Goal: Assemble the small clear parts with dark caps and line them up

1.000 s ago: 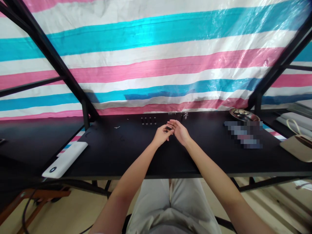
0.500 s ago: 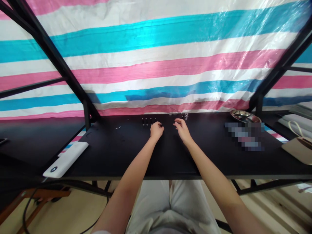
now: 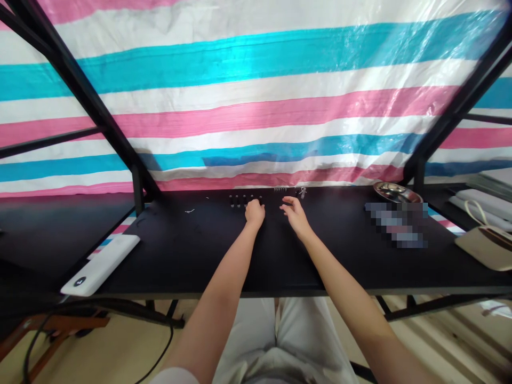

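My left hand (image 3: pixel 255 214) is closed over the black table, its fingertips partly hidden. A small dark cylinder (image 3: pixel 261 198) shows right at its fingers, in line with a row of similar pieces. Several small dark cylinders (image 3: pixel 238 201) with pale ends stand in two rows just left of that hand; part of the nearer row is covered by it. To the right, my right hand (image 3: pixel 295 212) hovers with curved fingers apart and nothing seen in them. Beyond it lie a short row of tiny metal pieces (image 3: pixel 280 189) and a small clump of metal parts (image 3: pixel 301 192).
A thin pale piece (image 3: pixel 189 211) lies left on the black table (image 3: pixel 176 256). A white power bank (image 3: pixel 102 266) sits at the left edge. At the right are a shiny metal dish (image 3: pixel 398 193), a blurred-out patch (image 3: pixel 396 224) and a beige pouch (image 3: pixel 486 246). Striped sheeting (image 3: pixel 256 106) hangs behind.
My left hand has moved slightly left and turned down, bringing the dark cylinder from its fingers to the right end of the far row. My right hand stays nearly in place; the view shifts slightly.
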`<action>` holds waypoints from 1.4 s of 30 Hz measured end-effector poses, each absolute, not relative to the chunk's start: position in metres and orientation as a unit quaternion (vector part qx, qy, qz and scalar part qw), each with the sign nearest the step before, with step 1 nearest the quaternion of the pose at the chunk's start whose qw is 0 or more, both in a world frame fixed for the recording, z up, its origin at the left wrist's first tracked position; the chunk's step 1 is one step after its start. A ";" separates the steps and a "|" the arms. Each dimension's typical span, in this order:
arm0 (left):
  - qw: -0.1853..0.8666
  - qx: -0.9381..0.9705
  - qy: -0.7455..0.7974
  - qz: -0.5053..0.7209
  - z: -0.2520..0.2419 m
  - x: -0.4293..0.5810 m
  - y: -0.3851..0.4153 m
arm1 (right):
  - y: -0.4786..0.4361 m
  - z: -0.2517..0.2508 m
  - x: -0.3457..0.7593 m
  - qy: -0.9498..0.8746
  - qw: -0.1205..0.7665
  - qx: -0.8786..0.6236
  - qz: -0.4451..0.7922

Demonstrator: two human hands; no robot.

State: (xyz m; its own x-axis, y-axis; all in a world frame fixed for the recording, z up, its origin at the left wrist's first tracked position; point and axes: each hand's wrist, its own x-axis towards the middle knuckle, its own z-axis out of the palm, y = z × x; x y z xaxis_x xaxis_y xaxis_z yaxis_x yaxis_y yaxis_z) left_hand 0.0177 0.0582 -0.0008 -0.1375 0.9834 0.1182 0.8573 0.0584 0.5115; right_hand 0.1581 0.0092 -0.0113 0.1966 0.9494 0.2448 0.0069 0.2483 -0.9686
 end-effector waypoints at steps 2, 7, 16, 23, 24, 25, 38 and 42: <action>0.131 0.645 0.714 0.237 -0.001 0.018 0.059 | 0.009 -0.011 0.158 -0.503 0.611 -0.473 0.387; 0.137 0.644 0.714 0.239 0.001 0.018 0.060 | 0.007 -0.009 0.158 -0.499 0.613 -0.471 0.391; 0.138 0.642 0.718 0.232 0.001 0.018 0.061 | 0.008 -0.010 0.159 -0.492 0.620 -0.465 0.397; 0.107 0.666 0.713 0.192 0.007 0.018 0.051 | 0.001 -0.001 0.157 -0.503 0.629 -0.455 0.381; 0.102 0.675 0.708 0.183 0.008 0.017 0.048 | 0.000 0.001 0.157 -0.503 0.633 -0.451 0.378; 0.098 0.685 0.701 0.173 0.009 0.015 0.044 | -0.001 0.002 0.156 -0.502 0.637 -0.448 0.376; 0.133 0.773 0.571 0.244 -0.003 -0.001 0.012 | -0.003 0.001 0.158 -0.488 0.668 -0.461 0.322; 0.160 0.781 0.526 0.296 -0.006 -0.001 0.014 | 0.007 -0.006 0.166 -0.427 0.696 -0.502 0.285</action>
